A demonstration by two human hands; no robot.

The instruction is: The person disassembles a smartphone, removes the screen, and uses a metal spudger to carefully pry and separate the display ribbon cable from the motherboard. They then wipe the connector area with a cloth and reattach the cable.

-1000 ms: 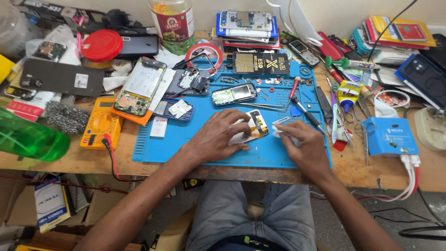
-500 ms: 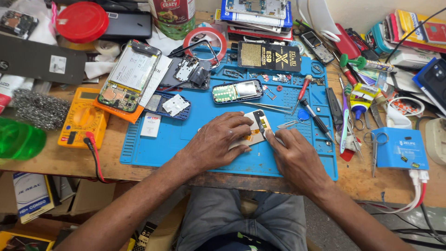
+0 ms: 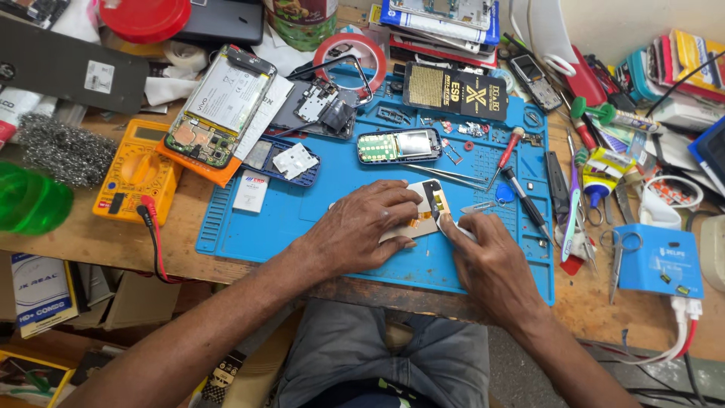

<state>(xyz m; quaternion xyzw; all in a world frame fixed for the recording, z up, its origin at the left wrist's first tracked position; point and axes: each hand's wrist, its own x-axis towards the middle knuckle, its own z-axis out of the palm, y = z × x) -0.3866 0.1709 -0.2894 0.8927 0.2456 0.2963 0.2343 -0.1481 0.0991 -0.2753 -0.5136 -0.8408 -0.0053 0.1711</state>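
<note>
A cluttered wooden table (image 3: 91,234) carries a blue work mat (image 3: 332,189) that reaches its near edge. Near the middle of the mat's near half lies a small opened phone (image 3: 432,205), pale, with an orange flex strip showing. The left hand (image 3: 362,227) lies flat over the phone's left part, fingers spread and pressing down on it; its grip is not clenched. The right hand (image 3: 495,264) sits just right of the phone, thumb and forefinger pinched on a small pale tool (image 3: 459,230) whose tip touches the phone's right edge. Beyond the phone, towards the far edge, lie tweezers (image 3: 449,175), a second opened phone (image 3: 399,145) and a red-handled screwdriver (image 3: 506,151). A yellow multimeter (image 3: 136,170) stands off the mat's left edge.
</note>
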